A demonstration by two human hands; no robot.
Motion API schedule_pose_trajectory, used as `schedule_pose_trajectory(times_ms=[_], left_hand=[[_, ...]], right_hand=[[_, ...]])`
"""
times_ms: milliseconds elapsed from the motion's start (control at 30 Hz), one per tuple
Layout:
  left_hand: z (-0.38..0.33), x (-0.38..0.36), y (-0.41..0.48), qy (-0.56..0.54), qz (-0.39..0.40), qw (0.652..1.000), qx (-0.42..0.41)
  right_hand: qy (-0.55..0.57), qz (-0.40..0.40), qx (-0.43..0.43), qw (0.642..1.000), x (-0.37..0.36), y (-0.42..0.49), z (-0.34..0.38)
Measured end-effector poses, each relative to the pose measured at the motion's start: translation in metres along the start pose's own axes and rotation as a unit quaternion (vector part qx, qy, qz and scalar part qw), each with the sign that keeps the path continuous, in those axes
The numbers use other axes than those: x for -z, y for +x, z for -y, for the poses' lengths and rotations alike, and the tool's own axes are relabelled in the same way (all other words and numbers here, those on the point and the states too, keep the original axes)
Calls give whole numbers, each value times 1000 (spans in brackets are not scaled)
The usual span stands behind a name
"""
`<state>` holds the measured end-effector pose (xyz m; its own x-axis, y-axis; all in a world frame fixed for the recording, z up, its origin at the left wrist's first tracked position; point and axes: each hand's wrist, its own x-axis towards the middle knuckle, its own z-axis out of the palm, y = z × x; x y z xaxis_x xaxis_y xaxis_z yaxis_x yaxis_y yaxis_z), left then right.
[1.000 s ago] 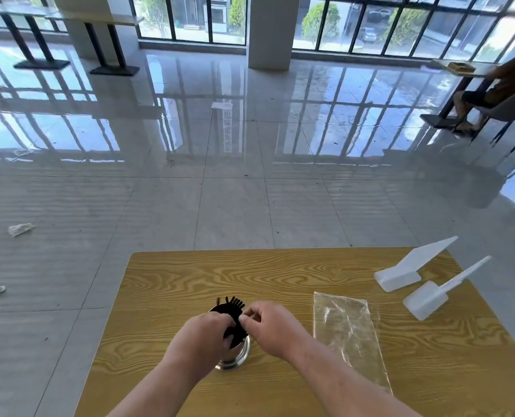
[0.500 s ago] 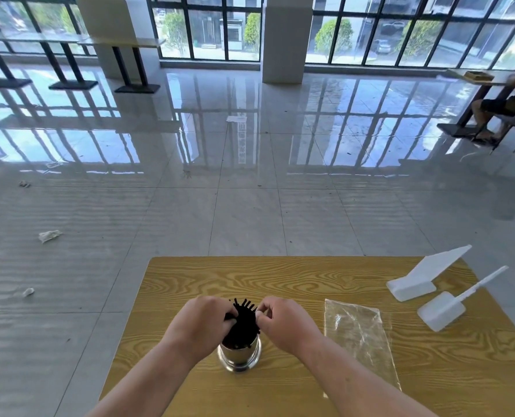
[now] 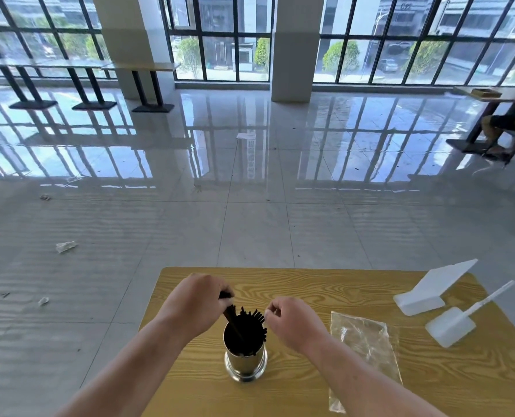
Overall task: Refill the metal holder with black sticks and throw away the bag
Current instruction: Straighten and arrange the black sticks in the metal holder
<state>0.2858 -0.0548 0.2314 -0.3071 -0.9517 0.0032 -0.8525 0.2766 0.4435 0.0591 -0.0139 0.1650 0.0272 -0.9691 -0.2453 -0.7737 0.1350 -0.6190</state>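
Observation:
A shiny metal holder [image 3: 245, 362] stands upright near the front middle of the wooden table [image 3: 325, 290]. Black sticks [image 3: 250, 319] fill it and fan out above its rim. My left hand [image 3: 194, 302] is just left of the holder and grips one or a few black sticks that slant down into it. My right hand [image 3: 292, 322] hovers at the right of the stick tops with fingers loosely curled, holding nothing that I can see. The empty clear plastic bag [image 3: 366, 350] lies flat on the table, right of my right forearm.
Two white plastic sign stands [image 3: 430, 291] [image 3: 454, 323] lie at the table's right side. Glossy tiled floor with scraps of litter [image 3: 65, 246] stretches beyond the table. A seated person [image 3: 508, 121] is at a far table on the right.
My hands have come apart from the bundle of sticks. The left hand has lifted up and to the left with sticks in its grip; the right has drawn off to the right.

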Motion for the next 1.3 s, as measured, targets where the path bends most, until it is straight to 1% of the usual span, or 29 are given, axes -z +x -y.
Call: schedule_pose_trajectory(times_ms=[133,433,533,600,667,767,833,867,933,1033,1100,1167,1200,1233,1267,1300], left_hand=[[-3,14,2,2,-2,1000,21],[-15,33,0,23,-13,999,37],[-18,35,-1,15,-24,999,43],[-20,38,0,8,-36,998,43],[-22,43,2,8,-59,997,40],[-30,50,3,-6,-120,993,21],[-38,51,2,-28,-173,984,-11],[-42,50,1,-37,-199,979,-28],[-51,44,-3,-50,-245,966,-56],[-59,30,-12,-103,-281,951,-77],[-61,18,-17,-134,-286,946,-80],[-60,4,-21,-163,-267,948,-62],[-58,-4,-24,-183,-251,949,-48],[-56,-12,-26,-211,-233,949,-30],[-52,-20,-28,-249,-214,945,-7],[-47,-27,-30,-293,-189,937,19]], right_hand=[[13,-9,0,1000,4,-2,2],[61,-5,12,998,8,-6,4],[120,6,-5,993,11,-6,5],[200,40,-24,979,16,-8,6],[288,118,-53,949,21,-11,9],[370,270,-97,883,21,-18,15],[425,327,-95,838,16,-19,22],[466,332,-90,815,14,-19,26],[566,308,-84,760,11,-17,36],[697,244,-75,670,13,-11,50],[756,203,-54,620,19,-4,55],[800,145,-52,580,26,5,54],[816,107,-67,564,28,10,52],[819,69,-92,563,31,13,51],[809,37,-120,574,33,16,50],[787,15,-146,599,33,18,49]])
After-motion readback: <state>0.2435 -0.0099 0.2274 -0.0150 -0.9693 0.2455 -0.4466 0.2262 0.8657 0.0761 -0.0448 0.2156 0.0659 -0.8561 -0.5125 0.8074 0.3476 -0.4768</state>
